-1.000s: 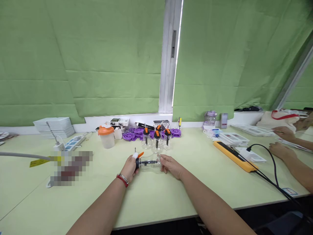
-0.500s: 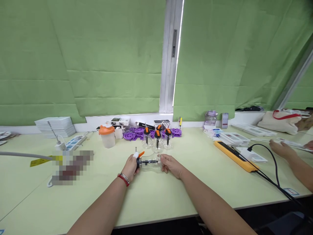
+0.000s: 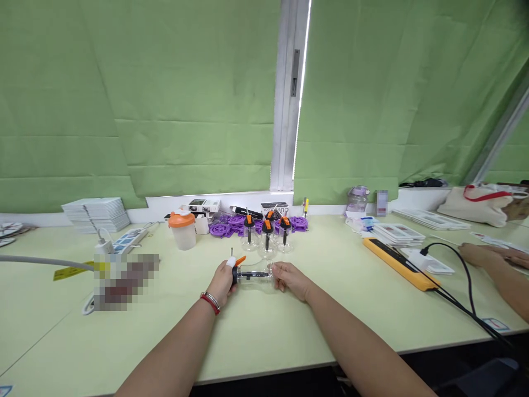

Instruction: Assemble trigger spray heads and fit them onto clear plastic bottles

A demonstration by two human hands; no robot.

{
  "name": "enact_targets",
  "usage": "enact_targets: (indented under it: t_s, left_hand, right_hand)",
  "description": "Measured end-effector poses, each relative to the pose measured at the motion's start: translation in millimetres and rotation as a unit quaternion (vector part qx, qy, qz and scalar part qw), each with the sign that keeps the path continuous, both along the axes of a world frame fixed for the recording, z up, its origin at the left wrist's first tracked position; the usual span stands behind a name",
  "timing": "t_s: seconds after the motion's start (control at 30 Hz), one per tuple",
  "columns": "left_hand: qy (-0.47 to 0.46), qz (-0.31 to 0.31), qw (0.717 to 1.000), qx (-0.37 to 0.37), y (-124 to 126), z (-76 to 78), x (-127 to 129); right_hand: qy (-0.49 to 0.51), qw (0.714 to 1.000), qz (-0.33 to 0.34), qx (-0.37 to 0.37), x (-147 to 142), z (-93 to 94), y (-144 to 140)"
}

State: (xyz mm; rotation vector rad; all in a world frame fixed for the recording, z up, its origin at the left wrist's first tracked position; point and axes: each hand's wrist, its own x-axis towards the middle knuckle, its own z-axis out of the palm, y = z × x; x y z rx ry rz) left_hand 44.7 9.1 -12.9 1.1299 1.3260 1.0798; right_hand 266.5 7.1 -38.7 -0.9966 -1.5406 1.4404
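Both hands are on one clear bottle (image 3: 255,274), held on its side just above the table (image 3: 264,331). The left hand (image 3: 223,283) is closed round the black cap end with the orange lever (image 3: 238,259), a white-taped fingertip up by the thin metal stem. The right hand (image 3: 291,279) pinches the base end, fingers curled on the clear wall. So the hands are apart, each clamped on an opposite end of the same bottle. My read is that the cap is being seated or turned; to do it well, keep the bottle body fixed with the right hand, rotate only from the cap side, keep the axis straight so the thread doesn't cross, and keep the lever and stem clear of the palm. Just beyond the hands stand three upright bottles (image 3: 266,238) of the same kind with orange-and-black tops, and behind them purple plastic parts (image 3: 231,226). Beyond the left hand is an orange-lidded cup (image 3: 182,231). Right of the right hand lie a yellow power strip (image 3: 399,263) and a black cable (image 3: 463,298); another person's forearm (image 3: 502,275) rests further right. Writing: the dark box (image 3: 276,207) behind the bottles has white letters, partly hidden and not legible. The yellow tag (image 3: 68,272) far left is too small to read.
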Motion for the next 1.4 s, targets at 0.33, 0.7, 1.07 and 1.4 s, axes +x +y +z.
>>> enact_targets:
  t_s: [0.33, 0.7, 1.07, 1.4]
  left_hand:
    - [0.004, 0.007, 1.000, 0.000, 0.6, 0.7, 0.6]
    - [0.001, 0.004, 1.000, -0.003, 1.9, -0.5, -1.0]
    - [0.001, 0.010, 1.000, -0.014, -0.3, 2.3, 0.8]
    - [-0.012, 0.013, 1.000, -0.008, 3.4, -2.4, -1.6]
  right_hand:
    - [0.039, 0.999, 0.004, 0.006, 5.2, 8.9, -8.0]
    - [0.033, 0.999, -0.001, 0.007, 4.4, 8.4, -8.7]
    - [0.021, 1.000, 0.003, -0.001, 2.1, 2.0, -1.8]
    - [0.022, 1.000, -0.002, 0.013, 3.7, 10.1, -9.4]
